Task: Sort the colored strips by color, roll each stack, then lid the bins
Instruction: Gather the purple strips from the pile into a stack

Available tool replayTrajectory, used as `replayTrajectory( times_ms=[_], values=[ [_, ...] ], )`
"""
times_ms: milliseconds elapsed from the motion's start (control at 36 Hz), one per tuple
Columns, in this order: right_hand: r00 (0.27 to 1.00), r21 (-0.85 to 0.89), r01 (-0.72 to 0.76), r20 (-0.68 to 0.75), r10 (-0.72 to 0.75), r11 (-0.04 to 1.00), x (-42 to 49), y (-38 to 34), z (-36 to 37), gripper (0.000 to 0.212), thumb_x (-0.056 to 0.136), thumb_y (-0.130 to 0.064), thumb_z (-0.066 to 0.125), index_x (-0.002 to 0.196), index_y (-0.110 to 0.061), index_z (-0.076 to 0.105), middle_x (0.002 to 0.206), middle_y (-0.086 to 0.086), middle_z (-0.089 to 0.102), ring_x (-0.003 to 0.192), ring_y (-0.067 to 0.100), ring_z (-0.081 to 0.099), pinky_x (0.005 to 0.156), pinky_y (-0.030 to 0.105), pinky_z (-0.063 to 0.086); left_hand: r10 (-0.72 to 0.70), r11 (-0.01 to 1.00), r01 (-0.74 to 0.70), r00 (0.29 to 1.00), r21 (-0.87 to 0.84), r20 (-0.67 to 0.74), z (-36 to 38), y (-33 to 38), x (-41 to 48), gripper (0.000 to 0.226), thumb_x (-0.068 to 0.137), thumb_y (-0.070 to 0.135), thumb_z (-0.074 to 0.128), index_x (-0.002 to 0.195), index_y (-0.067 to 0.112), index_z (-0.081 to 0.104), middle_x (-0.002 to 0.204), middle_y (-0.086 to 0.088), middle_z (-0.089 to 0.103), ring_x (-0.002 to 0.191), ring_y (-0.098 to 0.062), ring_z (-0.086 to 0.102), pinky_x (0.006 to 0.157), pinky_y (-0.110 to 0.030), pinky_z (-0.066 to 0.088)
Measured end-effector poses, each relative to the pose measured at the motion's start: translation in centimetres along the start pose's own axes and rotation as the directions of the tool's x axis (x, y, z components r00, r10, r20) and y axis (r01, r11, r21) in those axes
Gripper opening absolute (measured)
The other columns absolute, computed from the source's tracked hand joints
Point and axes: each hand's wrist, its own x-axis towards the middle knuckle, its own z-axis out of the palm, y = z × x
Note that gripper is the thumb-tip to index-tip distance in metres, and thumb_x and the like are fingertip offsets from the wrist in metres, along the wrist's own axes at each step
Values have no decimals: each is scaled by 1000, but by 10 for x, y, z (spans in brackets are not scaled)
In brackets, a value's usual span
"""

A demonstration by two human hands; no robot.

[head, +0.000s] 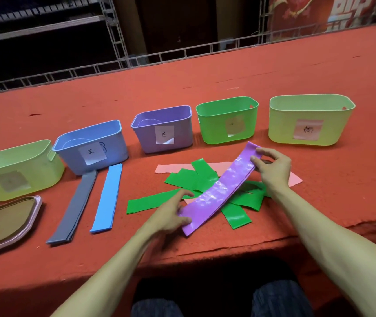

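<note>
A lid (6,223) is cut off at the left edge. The handwritten labels on the five bins are too small to read. In a row stand a left yellow-green bin (18,170), blue bin (91,147), purple bin (163,129), green bin (227,120) and right yellow-green bin (311,120). Their front walls hide most of each interior. The right hand (274,165) pinches the far end of a purple strip (221,191) and the left hand (171,213) grips its near end. The strip arches over scattered green strips (196,177) and pink strips (173,168). Grey strips (75,207) and blue strips (107,197) lie stacked before the blue bin.
</note>
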Motion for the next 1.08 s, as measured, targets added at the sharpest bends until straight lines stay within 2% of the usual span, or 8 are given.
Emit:
replayTrajectory(
  times_ms=[222, 333, 472, 639, 750, 833, 917, 1083],
  values=[
    [998, 18, 61, -5, -61, 998, 28, -17, -13, 29, 73, 2, 77, 97, -14, 72, 90, 8, 71, 76, 22, 69, 68, 34, 60, 154, 975, -127, 978, -182, 139, -2, 35, -7, 60, 82, 6, 63, 124, 44, 45, 109, -5, 59, 75, -11, 50, 80, -27, 46],
    [995, -58, 88, 47, -85, 994, 51, -31, -32, 27, 75, 1, 76, 100, -10, 72, 89, 10, 70, 68, 18, 66, 65, 27, 59, 193, 961, -152, 967, -229, 169, 12, 60, 4, 41, 87, -3, 59, 120, 21, 63, 124, 12, 62, 108, 7, 56, 99, -21, 42],
    [990, -198, 140, 51, -133, 970, 86, -37, -75, 26, 75, -1, 76, 99, -10, 72, 77, 1, 63, 57, -1, 54, 56, 17, 53, 263, 933, -209, 952, -294, 157, 51, 99, 28, 41, 87, -3, 60, 126, 11, 60, 124, 5, 62, 83, 22, 53, 82, -11, 43],
    [987, -376, 159, 53, -150, 913, 121, -33, -128, 26, 73, -2, 78, 98, -9, 73, 85, 2, 68, 62, -4, 58, 67, 20, 54, 331, 922, -282, 929, -264, 163, 108, 149, 59, 45, 78, 5, 73, 122, 15, 64, 112, -2, 68, 84, -2, 53, 80, -18, 42],
    [983, -486, 181, 65, -171, 855, 141, -26, -157, 25, 74, -1, 76, 98, -7, 73, 88, 1, 67, 50, -16, 52, 55, 1, 42, 345, 907, -278, 921, -316, 180, 141, 176, 75, 44, 77, 6, 75, 119, 16, 64, 106, -6, 65, 77, -5, 48, 67, -13, 38],
    [988, -557, 150, 56, -143, 817, 154, -17, -175, 25, 74, -3, 76, 98, -9, 74, 89, 3, 69, 54, -8, 55, 57, 3, 41, 345, 899, -267, 920, -347, 187, 160, 192, 86, 44, 77, 8, 76, 118, 18, 63, 99, -1, 61, 62, 4, 45, 60, -11, 36],
    [989, -619, 146, 86, -118, 772, 163, -6, -188, 25, 73, -4, 78, 97, -10, 74, 92, 7, 72, 73, 14, 60, 72, 21, 47, 334, 903, -258, 925, -343, 183, 175, 204, 96, 50, 75, 10, 78, 121, 18, 62, 87, 4, 55, 53, -2, 36, 54, -13, 32],
    [992, -651, 110, 123, -38, 751, 172, 24, -199, 26, 73, -6, 78, 98, -12, 74, 95, 7, 73, 77, 21, 62, 82, 28, 49, 264, 919, -182, 943, -351, 203, 198, 214, 106, 57, 73, 15, 81, 125, 21, 60, 64, 18, 43, 49, -3, 34, 50, -12, 31]
  ],
)
